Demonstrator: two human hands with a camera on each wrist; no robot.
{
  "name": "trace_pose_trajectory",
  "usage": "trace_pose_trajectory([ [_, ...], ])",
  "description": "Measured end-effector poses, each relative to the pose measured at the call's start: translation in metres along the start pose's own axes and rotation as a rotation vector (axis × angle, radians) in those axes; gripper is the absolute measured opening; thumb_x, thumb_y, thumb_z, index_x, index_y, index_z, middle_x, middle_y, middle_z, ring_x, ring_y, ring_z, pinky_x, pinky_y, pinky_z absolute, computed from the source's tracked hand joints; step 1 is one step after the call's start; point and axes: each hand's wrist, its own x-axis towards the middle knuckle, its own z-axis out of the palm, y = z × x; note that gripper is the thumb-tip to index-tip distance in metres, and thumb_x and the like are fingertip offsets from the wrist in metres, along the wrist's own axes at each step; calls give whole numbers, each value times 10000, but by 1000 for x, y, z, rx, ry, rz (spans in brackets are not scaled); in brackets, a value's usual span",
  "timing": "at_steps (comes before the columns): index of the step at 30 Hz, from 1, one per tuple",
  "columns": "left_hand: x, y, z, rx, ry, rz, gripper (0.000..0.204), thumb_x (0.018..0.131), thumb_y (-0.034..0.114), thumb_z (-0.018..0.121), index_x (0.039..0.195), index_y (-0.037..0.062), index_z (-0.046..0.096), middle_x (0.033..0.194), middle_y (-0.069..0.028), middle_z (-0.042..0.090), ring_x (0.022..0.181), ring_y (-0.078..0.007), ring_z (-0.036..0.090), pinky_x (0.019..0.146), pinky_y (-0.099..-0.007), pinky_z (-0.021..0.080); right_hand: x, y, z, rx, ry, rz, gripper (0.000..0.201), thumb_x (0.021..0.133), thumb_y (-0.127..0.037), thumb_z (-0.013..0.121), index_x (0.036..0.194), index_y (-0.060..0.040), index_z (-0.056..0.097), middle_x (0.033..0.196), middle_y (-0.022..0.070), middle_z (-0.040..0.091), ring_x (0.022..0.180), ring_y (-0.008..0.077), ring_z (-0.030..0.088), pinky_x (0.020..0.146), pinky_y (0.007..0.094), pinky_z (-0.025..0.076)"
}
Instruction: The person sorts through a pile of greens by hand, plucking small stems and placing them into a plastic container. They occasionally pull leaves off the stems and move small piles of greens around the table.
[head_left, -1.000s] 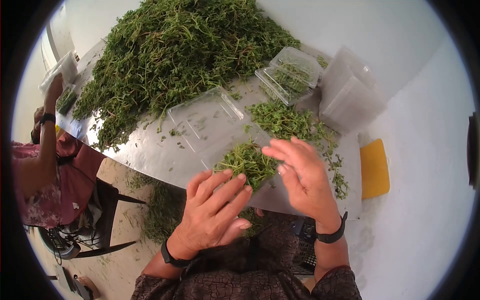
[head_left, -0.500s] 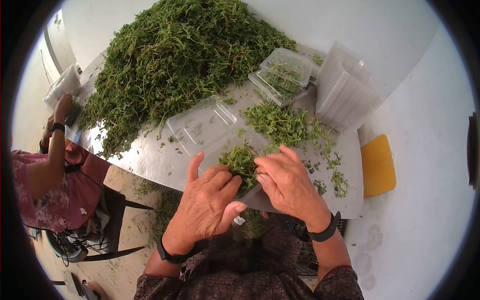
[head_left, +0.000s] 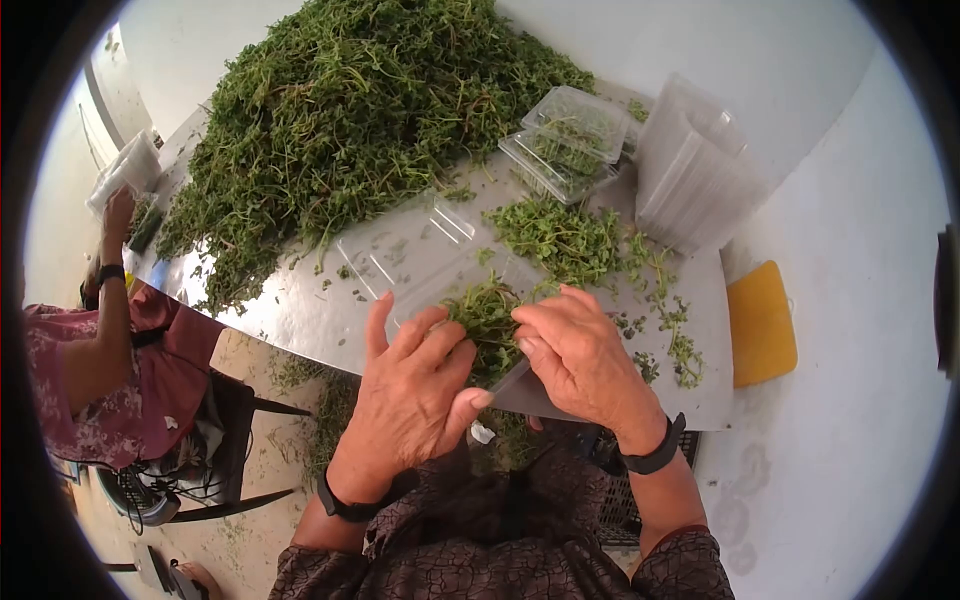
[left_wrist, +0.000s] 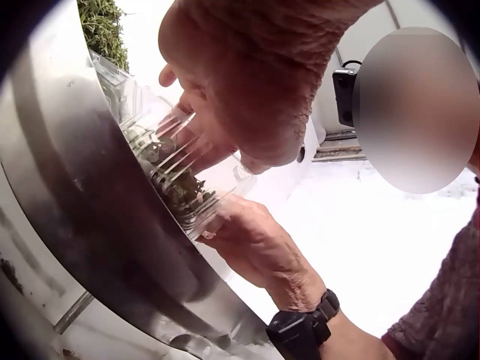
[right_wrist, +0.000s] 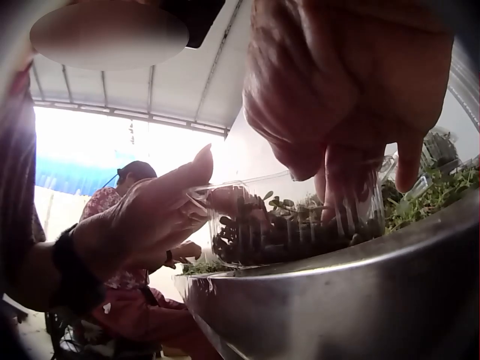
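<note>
A clear plastic clamshell box point(right_wrist: 300, 225) of leafy green sprigs point(head_left: 485, 320) stands at the near table edge, its lid point(head_left: 410, 255) folded back flat on the far side. My left hand point(head_left: 415, 395) reaches over the left end with its fingers down among the greens and its thumb held out to the side. At the right end, my right hand point(head_left: 590, 365) pinches sprigs between thumb and bent fingers. In the right wrist view its fingertips point(right_wrist: 337, 195) show through the clear wall, inside the box.
A big mound of greens point(head_left: 370, 130) covers the back of the metal table point(head_left: 300, 320). To the right lie a smaller heap of greens point(head_left: 560, 240), a filled closed box point(head_left: 565, 150) and a tall stack of nested boxes point(head_left: 695, 180). Another person point(head_left: 90, 370) works at far left.
Both hands have come down onto the box; a second ago they were lifted with spread fingers. The right hand has moved left and its fingers have closed on the greens.
</note>
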Motion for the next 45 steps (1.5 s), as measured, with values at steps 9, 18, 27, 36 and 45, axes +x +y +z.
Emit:
trace_pose_trajectory([
  [9,2,0,6,-1,55,-85,495,972,444,421,1037,18,662,986,-103,609,1152,-314,533,1148,-580,140,0,1,0,1,-4,3,223,846,-22,648,1059,39,622,875,170,661,872,339,629,1003,482,427],
  [18,1,1,4,-24,27,-25,482,938,428,513,1022,-28,650,930,-119,588,1131,-312,513,1124,-614,148,22,-20,-5,-108,-7,-92,381,813,45,607,1190,9,575,957,103,685,998,293,621,1063,520,375],
  [27,-1,1,5,-52,0,-14,452,909,405,570,1013,-26,659,955,-111,584,1101,-293,526,1124,-607,188,37,-10,13,-329,-212,-60,221,850,-48,621,1060,14,590,870,140,665,1025,315,599,1082,542,330],
  [36,-4,1,3,-80,-16,-26,437,910,383,578,1051,-25,639,1082,-144,580,1130,-308,530,1116,-610,209,39,-10,-8,-205,-75,-69,273,878,-109,645,1114,22,601,867,164,670,935,327,632,1059,528,361],
  [45,-15,-1,-2,-87,68,-3,468,949,405,496,1105,-16,629,1260,-180,575,1246,-347,509,1137,-587,202,13,-4,-40,-122,61,52,336,863,-74,664,1177,16,586,983,156,701,908,349,624,979,459,425],
])
